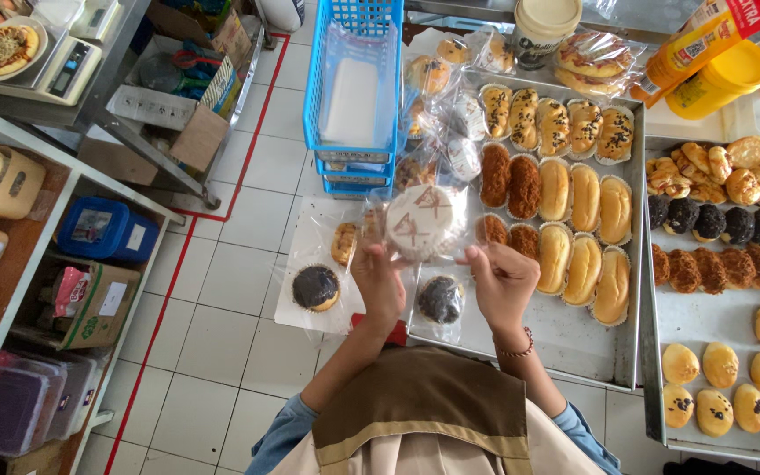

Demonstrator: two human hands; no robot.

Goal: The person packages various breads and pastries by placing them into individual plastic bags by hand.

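Gripping the clear plastic bag (424, 230) with its round white-topped bun above the metal tray (573, 339), left hand (378, 283) and right hand (501, 283) pinch opposite edges; keep the bag taut and level.

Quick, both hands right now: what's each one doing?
Left hand: closed on the left edge of the clear plastic bag holding a round white-iced bun.
Right hand: pinching the same bag's right edge.
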